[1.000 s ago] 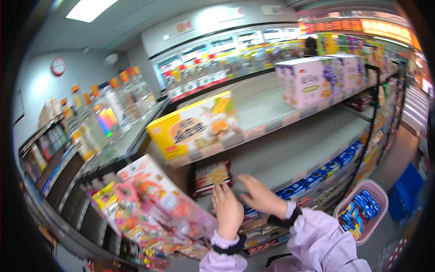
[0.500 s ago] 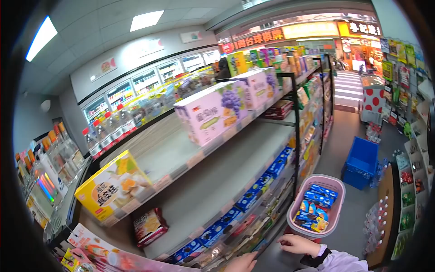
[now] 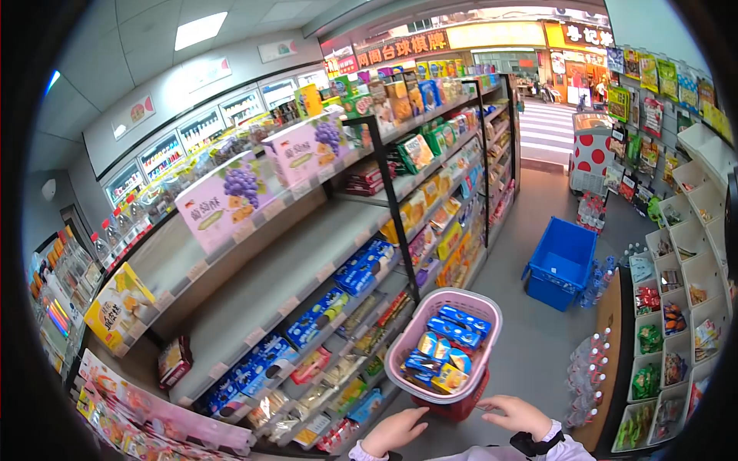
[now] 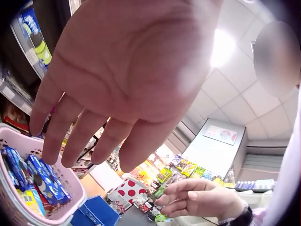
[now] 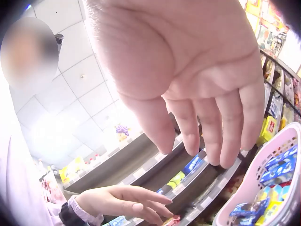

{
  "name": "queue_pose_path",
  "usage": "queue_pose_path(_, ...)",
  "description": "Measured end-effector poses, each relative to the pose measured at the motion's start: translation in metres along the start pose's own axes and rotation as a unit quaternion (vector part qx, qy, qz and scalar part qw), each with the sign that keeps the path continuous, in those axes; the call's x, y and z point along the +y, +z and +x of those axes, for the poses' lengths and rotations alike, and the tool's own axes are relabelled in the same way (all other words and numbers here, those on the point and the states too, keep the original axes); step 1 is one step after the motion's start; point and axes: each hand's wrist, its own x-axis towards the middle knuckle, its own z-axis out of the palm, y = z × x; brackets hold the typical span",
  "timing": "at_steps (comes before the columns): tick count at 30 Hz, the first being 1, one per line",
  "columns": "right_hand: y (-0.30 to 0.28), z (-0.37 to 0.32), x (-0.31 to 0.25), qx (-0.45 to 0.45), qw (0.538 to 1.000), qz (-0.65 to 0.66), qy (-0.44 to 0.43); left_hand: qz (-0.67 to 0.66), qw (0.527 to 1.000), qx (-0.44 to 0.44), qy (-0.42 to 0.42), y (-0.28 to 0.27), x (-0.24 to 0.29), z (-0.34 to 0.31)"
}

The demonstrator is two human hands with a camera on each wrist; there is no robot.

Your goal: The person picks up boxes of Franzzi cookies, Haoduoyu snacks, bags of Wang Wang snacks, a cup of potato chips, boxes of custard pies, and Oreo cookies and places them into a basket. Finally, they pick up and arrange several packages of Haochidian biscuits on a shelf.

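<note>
My left hand (image 3: 396, 432) is empty, fingers extended, low in the head view in front of a pink basket (image 3: 411, 330). To its right, my right hand (image 3: 519, 419) also holds nothing, its fingers loosely spread. Both wrist views show bare palms. Inside the basket lie several blue snack packs (image 3: 455, 332) and a yellow pack (image 3: 452, 377). The basket sits on a red base (image 3: 465, 403), just beyond my fingertips.
A shelf rack on the left carries purple grape-pictured boxes (image 3: 231, 201), a yellow box (image 3: 119, 307), a dark red pack (image 3: 175, 361) and blue packs (image 3: 254, 369). A blue crate (image 3: 561, 253) stands on the aisle floor, with wrapped bottles (image 3: 588, 376) and sorted snack bins (image 3: 649, 338) at right.
My view has swung right, from the shelf to the basket and aisle. Both hands have moved away from the dark red pack on the shelf and now are in front of the basket.
</note>
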Motion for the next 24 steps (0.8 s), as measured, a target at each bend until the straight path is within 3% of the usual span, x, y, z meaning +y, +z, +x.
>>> queue_pose_path(4,-0.046,-0.041,0.019,0.037,0.999,-0.002,0.027,-0.037,0.997,0.011,0.062,0.012,0.048,0.049)
queue_pose_path(10,-0.085,-0.074,0.035,0.083,0.986,0.055,0.137,-0.051,0.995,-0.035,0.083,0.047,0.046,0.109)
queue_pose_path(13,-0.089,-0.077,0.058,0.106,0.982,0.081,0.133,-0.088,0.991,-0.072,0.069,0.042,0.047,0.131)
queue_pose_path(14,-0.09,-0.077,0.063,0.141,0.976,0.109,0.124,-0.095,0.993,-0.056,0.042,0.036,0.049,0.138)
queue_pose_path(16,-0.11,-0.066,0.064,0.124,0.976,0.115,0.135,-0.11,0.993,-0.027,-0.015,0.023,0.058,0.15)
queue_pose_path(20,-0.159,-0.022,0.094,0.11,0.98,0.104,0.13,-0.118,0.991,-0.041,-0.055,0.028,-0.01,0.222)
queue_pose_path(21,-0.168,-0.009,0.11,0.112,0.981,0.088,0.133,-0.12,0.991,0.055,0.005,0.02,-0.006,0.23)
queue_pose_path(24,-0.211,0.041,0.137,0.06,0.988,0.053,0.133,-0.126,0.988,0.045,-0.08,0.012,-0.038,0.271)
